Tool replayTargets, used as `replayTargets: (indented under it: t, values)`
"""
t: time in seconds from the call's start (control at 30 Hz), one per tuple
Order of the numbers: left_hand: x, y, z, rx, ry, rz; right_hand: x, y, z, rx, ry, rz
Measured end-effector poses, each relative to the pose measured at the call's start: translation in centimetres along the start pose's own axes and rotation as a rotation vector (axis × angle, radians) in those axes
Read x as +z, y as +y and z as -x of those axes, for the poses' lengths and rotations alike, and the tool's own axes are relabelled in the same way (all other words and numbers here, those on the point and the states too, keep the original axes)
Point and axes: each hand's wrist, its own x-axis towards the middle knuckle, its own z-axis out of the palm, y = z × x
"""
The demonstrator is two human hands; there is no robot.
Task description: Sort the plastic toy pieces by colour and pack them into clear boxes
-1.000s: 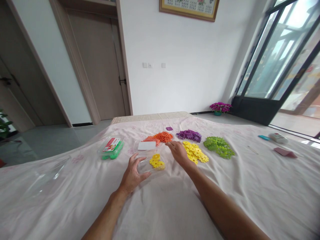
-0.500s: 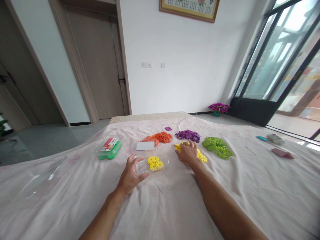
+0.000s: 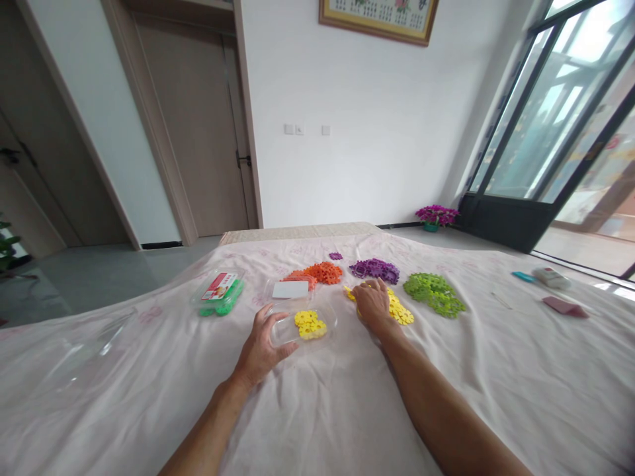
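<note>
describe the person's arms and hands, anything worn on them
Both forearms are bare as far as the view shows: no sleeves, no gloves and no watch or bracelet at either wrist. The left hand and right hand look uncovered; the picture is too small to show rings.

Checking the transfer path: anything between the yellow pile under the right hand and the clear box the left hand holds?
Nothing visible. Only bare sheet separates the yellow pieces under the right hand from the clear box steadied by the left hand.
</note>
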Motion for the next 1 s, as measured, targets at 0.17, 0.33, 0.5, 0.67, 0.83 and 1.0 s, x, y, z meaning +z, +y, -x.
replayTargets:
  t: [0.17, 0.33, 0.5, 0.67, 0.83, 1.0]
  values:
    - [0.0, 0.0, 0.0, 0.002, 0.013, 0.022, -0.2, -0.2, 0.3, 0.033, 0.011, 0.006]
    - [0.1, -0.1, 0.0, 0.001, 0.012, 0.018, 0.0, -0.4, 0.4, 0.001, 0.010, -0.015]
    - [0.0, 0.1, 0.0, -0.006, 0.004, 0.000, 0.8, 0.0, 0.0, -0.062, -0.083, -0.047]
    - [-0.1, 0.1, 0.0, -0.003, -0.002, -0.004, 0.3, 0.0, -0.1, -0.090, -0.038, -0.019]
    - [0.0, 0.1, 0.0, -0.017, 0.000, 0.002, -0.4, -0.1, -0.1, -0.031, 0.014, -0.036]
    - [-0.1, 0.2, 0.0, -0.016, 0.005, 0.012, -0.4, 0.0, -0.5, 0.132, 0.116, -0.233]
